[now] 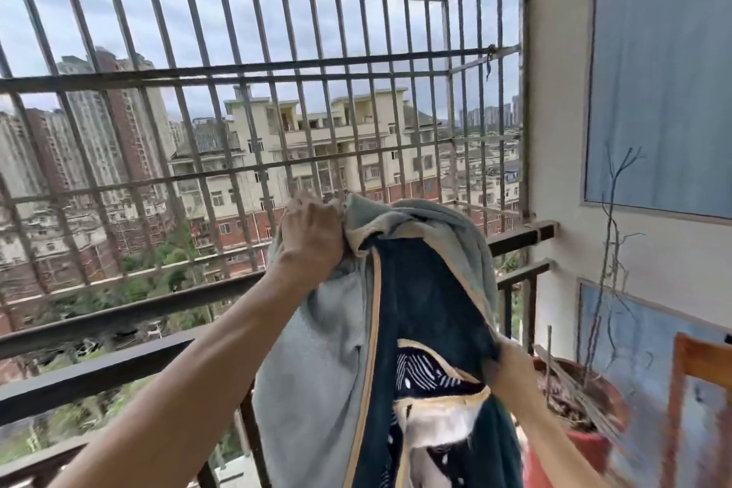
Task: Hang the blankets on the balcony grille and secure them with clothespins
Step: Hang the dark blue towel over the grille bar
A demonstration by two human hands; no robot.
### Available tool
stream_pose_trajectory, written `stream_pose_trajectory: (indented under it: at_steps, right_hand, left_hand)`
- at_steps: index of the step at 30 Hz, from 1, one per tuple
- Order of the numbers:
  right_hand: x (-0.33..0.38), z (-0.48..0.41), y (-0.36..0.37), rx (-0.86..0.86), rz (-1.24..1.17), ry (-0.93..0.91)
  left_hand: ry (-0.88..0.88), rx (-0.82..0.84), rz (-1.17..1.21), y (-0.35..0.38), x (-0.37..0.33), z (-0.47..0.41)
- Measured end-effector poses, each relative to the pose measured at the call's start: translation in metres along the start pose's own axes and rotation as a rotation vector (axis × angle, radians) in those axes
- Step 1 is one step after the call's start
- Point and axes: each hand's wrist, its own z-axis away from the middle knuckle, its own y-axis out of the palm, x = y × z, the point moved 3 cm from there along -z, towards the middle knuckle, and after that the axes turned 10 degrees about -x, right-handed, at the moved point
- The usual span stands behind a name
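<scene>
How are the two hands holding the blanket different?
The left hand is up high by the grille, while the right hand is lower down, near the red plant pot. The left hand grips the bunched top of the blanket; the right hand grips its dark side further down. The left hand looks sharp, the right hand blurry. Both hold the same blanket.

Saw a blanket (427, 289) of soft, matt fleece cloth. Noted a grille (245, 70) of dull grey metal, slightly rough, and a railing (119, 366) of dark matt metal. Found a frame (682, 388) of smooth orange wood.
</scene>
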Motion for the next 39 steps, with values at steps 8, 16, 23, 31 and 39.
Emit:
stream_pose_trajectory:
  at_steps: [8,16,23,31,39]
  right_hand:
    - [0.048,-0.022,-0.104,-0.366,-0.197,-0.002]
    - [0.212,-0.124,-0.160,-0.602,-0.248,-0.328]
    - [0.385,-0.183,-0.134,-0.467,-0.360,-0.709]
    - [0.370,-0.220,0.059,0.377,0.396,-0.732]
    - [0.287,-0.180,0.111,1.179,0.771,-0.343]
  left_hand:
    - [0.198,-0.127,0.408,-0.024,0.010,-0.016]
    - [0.090,-0.444,0.498,-0.073,0.045,-0.092]
    - [-0.230,-0.680,0.112,-0.117,0.145,-0.165]
    - [-0.583,0.383,-0.025,-0.026,0.208,-0.108]
    - [-0.098,0.707,0.466,-0.019,0.072,-0.023]
